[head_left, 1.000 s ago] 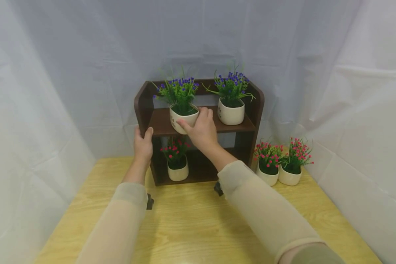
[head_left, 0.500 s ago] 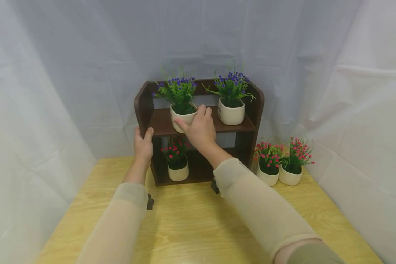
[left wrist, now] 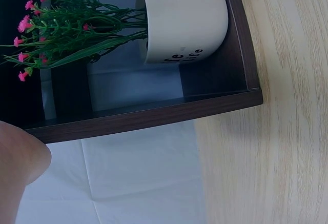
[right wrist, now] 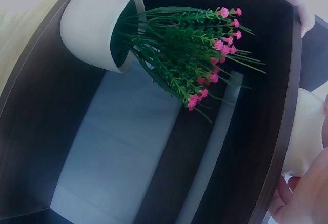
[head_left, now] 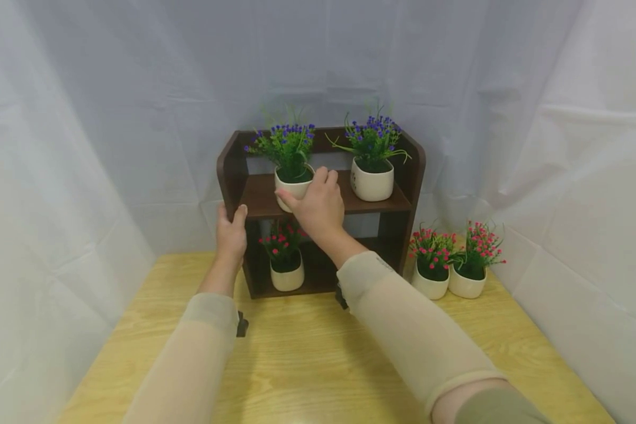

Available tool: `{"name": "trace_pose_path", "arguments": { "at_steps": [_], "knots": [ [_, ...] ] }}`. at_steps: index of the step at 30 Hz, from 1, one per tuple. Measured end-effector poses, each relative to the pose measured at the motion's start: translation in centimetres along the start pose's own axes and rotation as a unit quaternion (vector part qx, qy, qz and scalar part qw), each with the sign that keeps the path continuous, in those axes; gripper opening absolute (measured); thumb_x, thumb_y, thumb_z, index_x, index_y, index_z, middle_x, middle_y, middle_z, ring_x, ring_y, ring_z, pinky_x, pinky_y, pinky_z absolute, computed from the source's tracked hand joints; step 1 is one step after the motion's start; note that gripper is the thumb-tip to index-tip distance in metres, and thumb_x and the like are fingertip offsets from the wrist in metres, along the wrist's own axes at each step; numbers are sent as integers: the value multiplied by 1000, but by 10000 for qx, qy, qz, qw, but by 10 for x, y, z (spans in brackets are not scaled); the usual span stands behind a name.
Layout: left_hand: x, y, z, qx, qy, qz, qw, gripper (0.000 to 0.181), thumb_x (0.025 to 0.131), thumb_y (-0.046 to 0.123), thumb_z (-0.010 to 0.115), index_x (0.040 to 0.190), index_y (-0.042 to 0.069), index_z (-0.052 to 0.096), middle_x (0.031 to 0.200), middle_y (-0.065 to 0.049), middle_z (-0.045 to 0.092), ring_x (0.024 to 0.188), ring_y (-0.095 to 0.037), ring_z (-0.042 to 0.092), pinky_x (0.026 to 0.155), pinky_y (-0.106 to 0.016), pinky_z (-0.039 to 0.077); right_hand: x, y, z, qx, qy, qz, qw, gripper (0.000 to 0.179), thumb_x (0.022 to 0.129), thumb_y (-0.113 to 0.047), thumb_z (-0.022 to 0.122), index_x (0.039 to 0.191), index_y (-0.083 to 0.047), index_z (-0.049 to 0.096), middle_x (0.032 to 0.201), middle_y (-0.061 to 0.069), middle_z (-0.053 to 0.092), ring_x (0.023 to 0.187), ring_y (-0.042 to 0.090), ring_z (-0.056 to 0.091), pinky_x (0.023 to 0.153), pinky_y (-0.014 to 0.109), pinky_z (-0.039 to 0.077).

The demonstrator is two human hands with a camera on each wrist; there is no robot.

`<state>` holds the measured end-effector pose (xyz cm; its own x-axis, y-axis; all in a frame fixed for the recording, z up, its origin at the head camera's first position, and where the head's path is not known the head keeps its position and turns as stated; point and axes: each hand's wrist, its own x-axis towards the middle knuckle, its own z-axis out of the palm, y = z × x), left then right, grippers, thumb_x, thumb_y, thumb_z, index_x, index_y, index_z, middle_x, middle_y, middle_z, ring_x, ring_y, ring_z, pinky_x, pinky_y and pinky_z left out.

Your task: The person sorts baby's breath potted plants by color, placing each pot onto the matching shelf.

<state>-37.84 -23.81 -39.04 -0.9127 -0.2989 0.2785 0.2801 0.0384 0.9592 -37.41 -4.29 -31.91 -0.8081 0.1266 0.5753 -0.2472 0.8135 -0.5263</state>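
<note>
My right hand (head_left: 322,206) holds a white flowerpot (head_left: 291,189) with purple flowers, thumb across its front and fingers at its right side. This pot stands upright at the left of the upper board of a dark brown two-tier shelf (head_left: 328,203). On the shelf's left side panel, my left hand (head_left: 230,235) keeps a grip at about the upper board's height. To the right on that board stands another white pot (head_left: 372,184) with purple flowers. Below, at the left of the lower tier, sits a white pot (left wrist: 187,16) with pink flowers, its dark lettering visible in the left wrist view.
Two white pots with pink flowers, a nearer one (head_left: 431,285) and another (head_left: 467,284), stand side by side on the wooden table (head_left: 291,365), right of the shelf. White sheeting (head_left: 153,118) hangs behind and along both sides.
My right hand has shifted slightly left around the pot, which has turned and moved back a little, taking its lettering out of sight. The left hand stays on the side panel.
</note>
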Motion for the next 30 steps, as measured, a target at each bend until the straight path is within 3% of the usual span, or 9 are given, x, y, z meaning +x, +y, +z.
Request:
{"name": "trace_pose_path", "arguments": {
  "at_steps": [10,19,30],
  "knots": [
    [-2,1,-1,31,-58,-105,9999,61,112,35,52,165,12,33,171,-13,42,164,-28,32,139,-44,21,4,-1,8,-456,182,-174,9986,90,80,-81,79,119,-6,50,112,12,57,88,30,68,74,44,63],
    [-1,2,0,62,-26,-135,9999,64,111,38,51,167,14,31,174,-14,38,166,-30,29,140,-47,20,9,0,8,-1350,124,-538,9893,89,84,-88,68,117,-7,50,108,10,54,76,26,62,70,42,58],
    [-2,0,-1,-14,-54,-113,9999,63,112,36,52,167,15,31,173,-11,41,164,-26,32,139,-42,22,9,-3,9,-1255,32,-326,9916,95,82,-88,70,123,-5,50,113,11,57,88,28,62,76,45,59]
  ]
}}
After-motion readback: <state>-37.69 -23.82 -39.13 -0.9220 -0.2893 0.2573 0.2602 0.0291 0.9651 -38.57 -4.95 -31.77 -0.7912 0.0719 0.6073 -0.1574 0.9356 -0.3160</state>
